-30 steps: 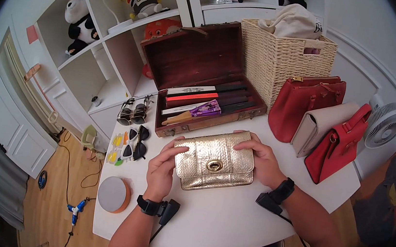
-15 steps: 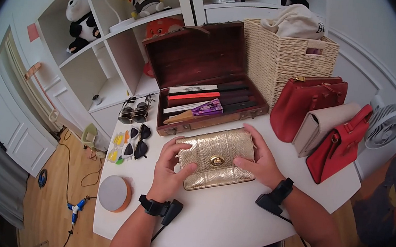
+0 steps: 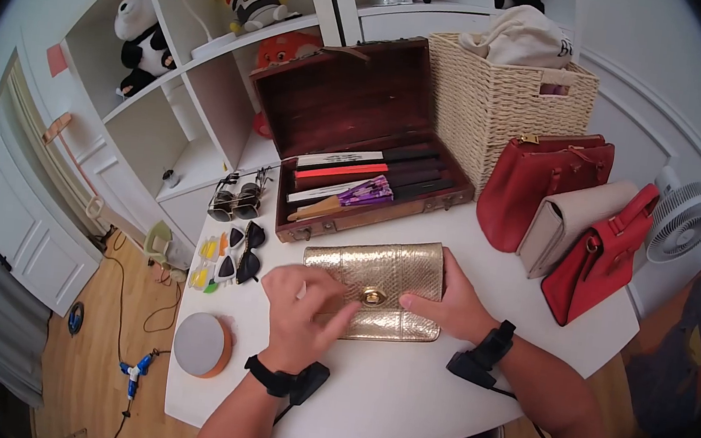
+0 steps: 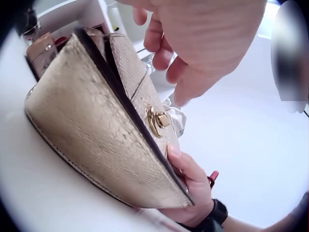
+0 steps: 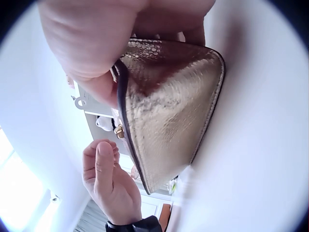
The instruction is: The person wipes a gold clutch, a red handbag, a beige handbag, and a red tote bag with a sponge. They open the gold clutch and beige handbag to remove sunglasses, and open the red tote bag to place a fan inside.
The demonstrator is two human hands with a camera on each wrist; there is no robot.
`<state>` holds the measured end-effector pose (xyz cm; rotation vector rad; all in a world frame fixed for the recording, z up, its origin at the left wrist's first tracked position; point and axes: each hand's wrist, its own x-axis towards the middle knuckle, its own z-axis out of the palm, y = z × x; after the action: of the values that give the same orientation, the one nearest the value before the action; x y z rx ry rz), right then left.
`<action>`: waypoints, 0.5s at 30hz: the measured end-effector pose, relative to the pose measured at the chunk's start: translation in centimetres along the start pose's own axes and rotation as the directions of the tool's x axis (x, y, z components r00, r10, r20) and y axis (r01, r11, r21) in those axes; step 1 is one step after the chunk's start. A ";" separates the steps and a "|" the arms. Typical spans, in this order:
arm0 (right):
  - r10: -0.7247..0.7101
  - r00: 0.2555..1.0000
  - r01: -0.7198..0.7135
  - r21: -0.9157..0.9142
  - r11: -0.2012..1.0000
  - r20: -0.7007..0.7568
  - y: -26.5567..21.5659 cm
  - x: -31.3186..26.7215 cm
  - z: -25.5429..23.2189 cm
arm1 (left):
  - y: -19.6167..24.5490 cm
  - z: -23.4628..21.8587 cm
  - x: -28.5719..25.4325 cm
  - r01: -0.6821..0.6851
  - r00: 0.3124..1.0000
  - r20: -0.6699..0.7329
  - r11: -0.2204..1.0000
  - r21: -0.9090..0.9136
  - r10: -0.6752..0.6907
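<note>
A gold snakeskin-textured clutch bag stands on the white table, its flap side toward me. My right hand grips its right end, thumb pressed on the front beside the brass turn-lock clasp and fingers behind. My left hand is off the bag, loosely bent and holding nothing, just in front of its left half. In the left wrist view, the bag's side tapers upward and the flap edge stands slightly apart from the body. The right wrist view has the left hand beyond the clasp.
Behind the bag lies an open wooden case of folding fans. Sunglasses and a round grey-topped object lie left. A red handbag, a beige bag, a smaller red bag and a wicker basket stand right.
The left hand has let go of the bag's left end and moved in front of it. The right thumb has come down beside the clasp. The bag has shifted slightly left.
</note>
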<state>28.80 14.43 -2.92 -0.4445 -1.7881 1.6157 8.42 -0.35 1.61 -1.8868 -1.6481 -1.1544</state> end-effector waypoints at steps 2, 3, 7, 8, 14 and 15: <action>-0.001 1.000 0.001 -0.014 1.000 0.007 -0.5 -0.2 0.5 | 0.5 -0.1 0.1 -0.091 0.992 0.085 0.996 0.010 0.090; -0.001 1.000 0.001 -0.028 1.000 0.018 -0.6 -0.3 0.6 | 0.9 0.1 0.1 -0.127 0.987 0.097 0.992 0.015 0.125; 0.021 0.995 -0.014 -0.079 0.997 0.097 -1.0 -0.5 0.5 | 1.5 1.0 -0.2 -0.213 0.973 0.104 0.975 0.063 0.206; 0.022 0.995 -0.014 -0.079 0.997 0.096 -0.7 -0.4 0.5 | 1.4 1.1 -0.3 -0.205 0.976 0.094 0.976 0.078 0.197; -0.004 0.994 0.003 0.011 1.000 0.106 -0.1 -0.4 0.5 | 1.3 1.2 -0.3 -0.180 0.983 0.063 0.981 0.076 0.175; -0.004 0.993 0.000 0.031 1.000 0.114 -0.1 -0.4 0.5 | 1.2 1.2 -0.3 -0.181 0.982 0.060 0.981 0.074 0.177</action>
<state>28.74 13.81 -2.88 -0.3423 -1.8438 1.6947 9.98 0.04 0.95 -1.9844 -1.4916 -0.9608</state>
